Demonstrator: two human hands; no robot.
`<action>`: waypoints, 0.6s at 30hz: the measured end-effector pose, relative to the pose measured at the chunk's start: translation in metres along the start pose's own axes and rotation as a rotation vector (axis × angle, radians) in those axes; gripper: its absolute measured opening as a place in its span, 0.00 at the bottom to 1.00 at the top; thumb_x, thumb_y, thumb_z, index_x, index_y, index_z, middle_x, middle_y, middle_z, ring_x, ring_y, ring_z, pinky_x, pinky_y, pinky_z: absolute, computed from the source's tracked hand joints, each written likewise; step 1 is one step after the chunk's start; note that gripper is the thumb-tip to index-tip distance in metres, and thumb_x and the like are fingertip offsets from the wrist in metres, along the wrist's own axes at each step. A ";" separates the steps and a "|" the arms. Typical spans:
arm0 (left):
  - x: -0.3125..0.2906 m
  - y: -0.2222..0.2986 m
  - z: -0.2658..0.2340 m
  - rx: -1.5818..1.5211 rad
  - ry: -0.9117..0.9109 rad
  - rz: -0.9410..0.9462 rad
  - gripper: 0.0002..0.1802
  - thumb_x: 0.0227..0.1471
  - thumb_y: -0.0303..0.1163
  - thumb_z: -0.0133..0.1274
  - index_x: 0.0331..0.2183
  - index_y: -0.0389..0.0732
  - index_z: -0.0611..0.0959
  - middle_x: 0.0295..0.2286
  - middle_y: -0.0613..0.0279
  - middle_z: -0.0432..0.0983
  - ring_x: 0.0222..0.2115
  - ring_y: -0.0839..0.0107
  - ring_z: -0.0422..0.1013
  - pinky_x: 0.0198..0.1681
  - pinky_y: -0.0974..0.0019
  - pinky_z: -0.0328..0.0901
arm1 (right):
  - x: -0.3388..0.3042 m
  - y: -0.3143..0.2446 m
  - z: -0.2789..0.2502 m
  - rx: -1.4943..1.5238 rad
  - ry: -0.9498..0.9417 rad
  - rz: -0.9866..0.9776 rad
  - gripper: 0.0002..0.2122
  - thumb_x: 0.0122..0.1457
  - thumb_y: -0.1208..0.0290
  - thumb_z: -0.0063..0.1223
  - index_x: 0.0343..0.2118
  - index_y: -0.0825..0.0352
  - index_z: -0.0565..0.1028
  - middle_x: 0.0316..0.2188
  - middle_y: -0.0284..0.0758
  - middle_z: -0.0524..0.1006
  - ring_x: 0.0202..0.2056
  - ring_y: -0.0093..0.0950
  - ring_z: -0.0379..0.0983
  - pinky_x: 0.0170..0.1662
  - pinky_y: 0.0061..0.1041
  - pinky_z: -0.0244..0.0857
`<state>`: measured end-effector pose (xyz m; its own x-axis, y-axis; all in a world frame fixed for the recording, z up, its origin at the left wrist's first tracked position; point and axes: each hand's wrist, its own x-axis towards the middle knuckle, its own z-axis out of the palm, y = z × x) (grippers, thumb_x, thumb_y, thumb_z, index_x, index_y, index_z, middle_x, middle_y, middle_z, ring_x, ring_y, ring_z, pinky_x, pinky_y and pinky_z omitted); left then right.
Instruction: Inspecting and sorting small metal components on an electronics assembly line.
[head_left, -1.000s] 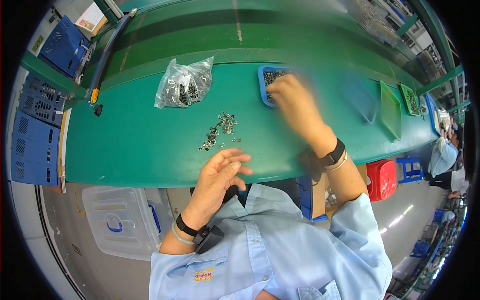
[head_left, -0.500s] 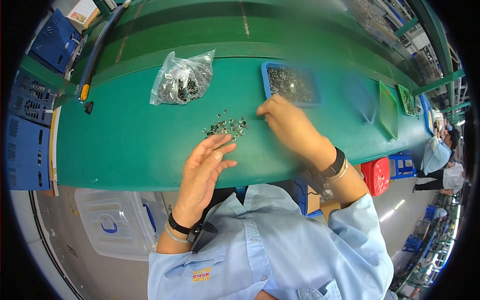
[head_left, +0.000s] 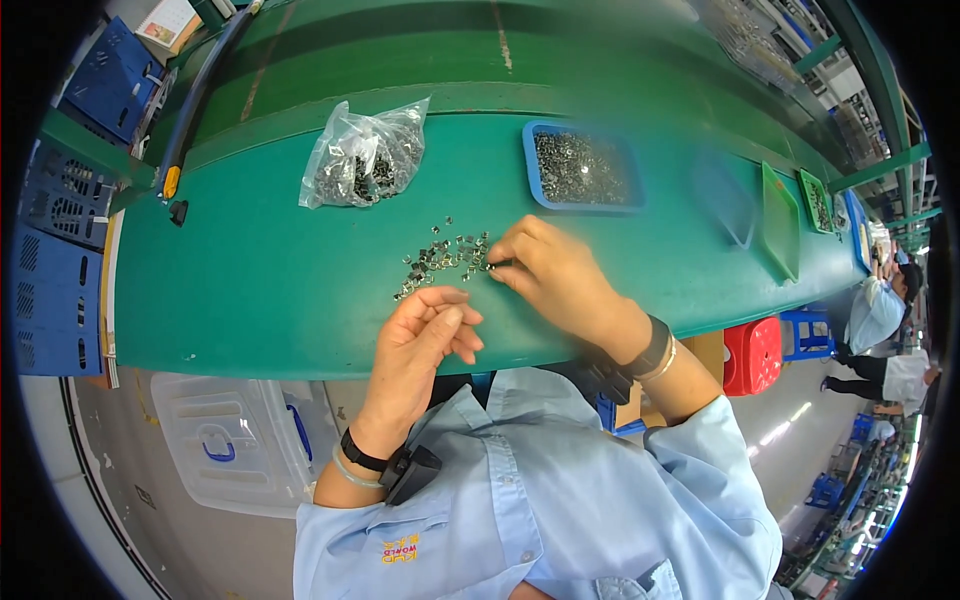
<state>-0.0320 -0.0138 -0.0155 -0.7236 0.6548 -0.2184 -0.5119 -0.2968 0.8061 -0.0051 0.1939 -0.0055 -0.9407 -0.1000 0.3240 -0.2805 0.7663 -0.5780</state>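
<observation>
A loose pile of small shiny metal pieces (head_left: pixel 436 258) lies on the green tabletop (head_left: pixel 250 290). My right hand (head_left: pixel 560 275) is at the pile's right edge, thumb and forefinger pinched on a small metal piece (head_left: pixel 494 266), mostly hidden by the fingertips. Just below the pile, my left hand (head_left: pixel 415 338) is turned palm inward, its fingers loosely bent and apart; I see nothing held in it. Beyond my right hand stands a blue tray (head_left: pixel 531 165) full of similar metal pieces. A clear plastic bag (head_left: pixel 330 165) with more pieces sits farther left.
Toward the right are a green tray (head_left: pixel 780 225) and a smaller green tray (head_left: pixel 815 200) of parts. A red stool (head_left: pixel 752 355) stands below the table's right side, a clear lidded box (head_left: pixel 230 450) below its left. Blue crates (head_left: pixel 60 300) stack at far left. People work at far right.
My right hand has come from beside the blue tray down and left to the pile, its fingertips pinching there. My left hand has dropped slightly away from the pile, its fingers drawn closer together.
</observation>
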 end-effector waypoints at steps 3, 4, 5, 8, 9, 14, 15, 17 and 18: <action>0.004 0.003 0.012 0.083 0.016 -0.036 0.11 0.59 0.32 0.47 0.41 0.35 0.74 0.32 0.58 0.75 0.27 0.74 0.72 0.28 0.72 0.67 | -0.006 -0.015 -0.007 0.077 0.035 -0.032 0.09 0.47 0.76 0.60 0.32 0.65 0.74 0.31 0.34 0.72 0.34 0.34 0.71 0.34 0.30 0.67; 0.005 0.002 0.013 0.084 0.013 -0.038 0.11 0.59 0.32 0.47 0.41 0.35 0.74 0.32 0.58 0.75 0.27 0.74 0.72 0.28 0.72 0.67 | -0.007 -0.021 -0.008 0.092 0.041 -0.057 0.10 0.46 0.77 0.61 0.32 0.64 0.73 0.31 0.34 0.72 0.34 0.34 0.71 0.34 0.29 0.67; 0.006 0.001 0.014 0.081 -0.003 -0.037 0.11 0.59 0.32 0.47 0.41 0.35 0.74 0.31 0.58 0.75 0.27 0.74 0.72 0.27 0.73 0.66 | -0.009 -0.024 -0.010 0.108 0.048 -0.082 0.10 0.46 0.77 0.61 0.32 0.64 0.73 0.31 0.33 0.72 0.33 0.34 0.71 0.34 0.29 0.67; 0.006 -0.002 0.017 0.081 -0.036 -0.033 0.11 0.59 0.33 0.47 0.40 0.35 0.74 0.31 0.59 0.75 0.26 0.75 0.71 0.26 0.74 0.65 | -0.016 -0.030 -0.013 0.111 0.059 -0.099 0.10 0.46 0.77 0.61 0.32 0.64 0.73 0.31 0.33 0.73 0.33 0.33 0.71 0.34 0.28 0.66; 0.006 -0.002 0.018 0.052 -0.044 -0.049 0.11 0.59 0.33 0.47 0.39 0.36 0.74 0.30 0.59 0.75 0.25 0.75 0.71 0.25 0.74 0.65 | -0.017 -0.031 -0.013 0.114 0.063 -0.110 0.10 0.46 0.77 0.61 0.33 0.64 0.73 0.31 0.33 0.73 0.33 0.33 0.71 0.33 0.28 0.66; 0.002 -0.004 0.019 -0.084 -0.079 -0.109 0.10 0.58 0.34 0.49 0.37 0.37 0.74 0.28 0.61 0.75 0.23 0.76 0.70 0.23 0.75 0.64 | -0.025 -0.033 -0.013 0.180 0.107 -0.119 0.11 0.46 0.77 0.61 0.33 0.64 0.73 0.30 0.33 0.73 0.32 0.32 0.71 0.33 0.28 0.66; 0.001 -0.004 0.019 -0.126 -0.090 -0.124 0.10 0.58 0.34 0.49 0.36 0.37 0.74 0.28 0.61 0.75 0.23 0.77 0.70 0.23 0.75 0.64 | -0.027 -0.033 -0.013 0.187 0.113 -0.134 0.11 0.46 0.77 0.61 0.33 0.64 0.73 0.30 0.33 0.73 0.32 0.32 0.71 0.33 0.28 0.66; -0.001 -0.005 0.018 -0.120 -0.097 -0.118 0.10 0.58 0.34 0.49 0.36 0.37 0.75 0.27 0.61 0.75 0.23 0.77 0.70 0.23 0.75 0.64 | -0.030 -0.033 -0.014 0.200 0.124 -0.163 0.11 0.46 0.77 0.61 0.33 0.64 0.73 0.29 0.33 0.73 0.32 0.32 0.71 0.33 0.28 0.66; -0.002 -0.006 0.018 -0.117 -0.104 -0.113 0.10 0.58 0.34 0.49 0.35 0.37 0.75 0.27 0.61 0.75 0.22 0.77 0.70 0.23 0.75 0.64 | -0.032 -0.034 -0.014 0.200 0.126 -0.164 0.11 0.46 0.77 0.61 0.33 0.64 0.73 0.29 0.33 0.73 0.32 0.32 0.71 0.33 0.28 0.66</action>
<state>-0.0193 -0.0004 -0.0096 -0.6097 0.7550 -0.2415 -0.6422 -0.2919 0.7088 0.0373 0.1796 0.0139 -0.8522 -0.1232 0.5085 -0.4708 0.6047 -0.6424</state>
